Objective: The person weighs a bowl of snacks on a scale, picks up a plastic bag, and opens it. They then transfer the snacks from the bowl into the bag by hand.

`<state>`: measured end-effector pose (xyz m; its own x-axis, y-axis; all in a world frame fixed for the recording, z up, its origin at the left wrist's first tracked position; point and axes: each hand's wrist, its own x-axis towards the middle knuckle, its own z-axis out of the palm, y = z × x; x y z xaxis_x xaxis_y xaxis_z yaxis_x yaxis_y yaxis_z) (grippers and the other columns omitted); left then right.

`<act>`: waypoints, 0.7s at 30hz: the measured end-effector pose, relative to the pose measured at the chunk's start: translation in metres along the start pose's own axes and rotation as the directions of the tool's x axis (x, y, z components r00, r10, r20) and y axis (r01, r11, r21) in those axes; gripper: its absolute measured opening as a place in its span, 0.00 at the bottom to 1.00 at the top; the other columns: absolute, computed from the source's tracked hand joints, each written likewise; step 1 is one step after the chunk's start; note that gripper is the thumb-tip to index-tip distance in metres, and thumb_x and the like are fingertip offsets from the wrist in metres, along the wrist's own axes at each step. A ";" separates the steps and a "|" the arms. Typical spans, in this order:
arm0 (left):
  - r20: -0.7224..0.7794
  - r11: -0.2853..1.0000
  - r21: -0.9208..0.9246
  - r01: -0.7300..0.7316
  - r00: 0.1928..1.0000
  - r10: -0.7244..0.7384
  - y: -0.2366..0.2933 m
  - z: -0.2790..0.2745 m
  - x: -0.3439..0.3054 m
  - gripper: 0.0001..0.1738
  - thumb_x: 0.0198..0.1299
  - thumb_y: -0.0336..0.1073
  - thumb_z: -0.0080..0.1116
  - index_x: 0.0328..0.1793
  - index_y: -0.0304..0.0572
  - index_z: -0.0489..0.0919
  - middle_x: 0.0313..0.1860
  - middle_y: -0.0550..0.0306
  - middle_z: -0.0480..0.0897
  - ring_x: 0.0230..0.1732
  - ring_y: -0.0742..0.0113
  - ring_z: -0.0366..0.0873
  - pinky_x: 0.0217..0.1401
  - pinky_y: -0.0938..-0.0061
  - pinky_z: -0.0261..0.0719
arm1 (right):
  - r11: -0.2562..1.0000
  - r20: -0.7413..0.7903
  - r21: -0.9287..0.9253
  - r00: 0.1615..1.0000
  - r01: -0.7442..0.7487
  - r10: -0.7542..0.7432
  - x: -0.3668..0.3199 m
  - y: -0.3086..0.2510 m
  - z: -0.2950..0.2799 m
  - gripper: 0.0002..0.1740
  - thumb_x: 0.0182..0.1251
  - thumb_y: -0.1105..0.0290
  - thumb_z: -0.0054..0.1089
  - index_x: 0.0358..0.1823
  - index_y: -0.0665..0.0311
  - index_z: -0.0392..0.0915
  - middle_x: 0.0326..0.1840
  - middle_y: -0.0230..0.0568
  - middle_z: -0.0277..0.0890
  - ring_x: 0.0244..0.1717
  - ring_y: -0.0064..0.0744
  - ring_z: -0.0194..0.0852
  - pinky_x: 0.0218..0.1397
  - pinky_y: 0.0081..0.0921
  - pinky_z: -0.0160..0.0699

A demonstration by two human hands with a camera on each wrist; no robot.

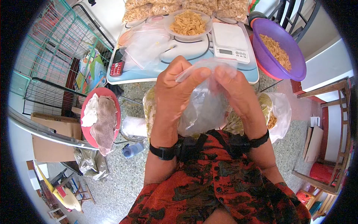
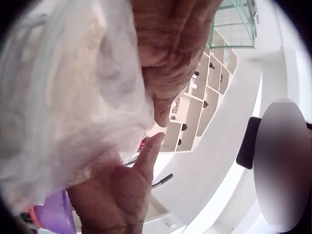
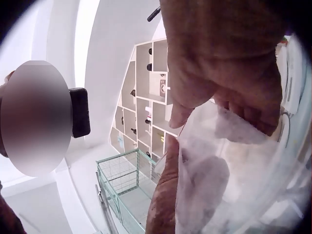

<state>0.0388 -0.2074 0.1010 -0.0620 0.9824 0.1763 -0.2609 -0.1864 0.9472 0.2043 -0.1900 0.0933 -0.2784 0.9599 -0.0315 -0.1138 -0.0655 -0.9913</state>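
A clear plastic zip bag hangs between the two hands, over the lap. With its thumb laid along the bag's top edge, the left hand pinches one side of the mouth. The right hand grips the other side, thumb tip close to the left thumb. In the right wrist view, fingers of the right hand show behind the translucent film. More flat bags lie stacked on the small table, beside a bowl of dried yellowish pieces.
A white digital scale and a red-keyed phone sit on the table. Filled bags line its back. A purple basin of the pieces stands right. At left are a pink stool with cloths and a blue bottle.
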 end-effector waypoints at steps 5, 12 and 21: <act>0.056 0.994 0.110 -0.016 0.998 0.010 -0.007 -0.006 0.003 0.11 0.59 0.31 0.70 0.30 0.43 0.77 0.28 0.74 0.74 0.28 0.87 0.63 0.29 0.87 0.59 | 0.999 -0.062 0.039 0.998 -0.005 0.008 -0.002 -0.006 0.008 0.16 0.69 0.55 0.63 0.32 0.61 0.80 0.26 0.24 0.72 0.28 0.16 0.65 0.33 0.15 0.63; 0.051 0.992 0.127 0.018 0.998 -0.024 -0.001 -0.010 0.006 0.08 0.65 0.34 0.64 0.42 0.36 0.83 0.30 0.72 0.74 0.31 0.86 0.64 0.31 0.86 0.61 | 0.953 -0.056 -0.224 0.974 0.204 -0.221 -0.002 -0.008 0.009 0.11 0.70 0.63 0.61 0.38 0.65 0.81 0.31 0.27 0.76 0.34 0.19 0.71 0.40 0.20 0.71; 0.080 0.976 0.214 -0.042 0.997 0.025 -0.009 -0.018 0.009 0.07 0.64 0.34 0.64 0.39 0.37 0.83 0.30 0.71 0.71 0.29 0.84 0.62 0.30 0.86 0.58 | 0.861 -0.072 -0.445 0.949 0.246 -0.308 -0.001 -0.003 0.007 0.09 0.67 0.66 0.62 0.40 0.65 0.80 0.32 0.32 0.78 0.34 0.19 0.71 0.37 0.21 0.72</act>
<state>0.0230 -0.1972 0.0890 0.0084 0.9753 0.2206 -0.0457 -0.2200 0.9744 0.1982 -0.1928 0.0975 -0.1606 0.9503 0.2666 0.2578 0.3011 -0.9181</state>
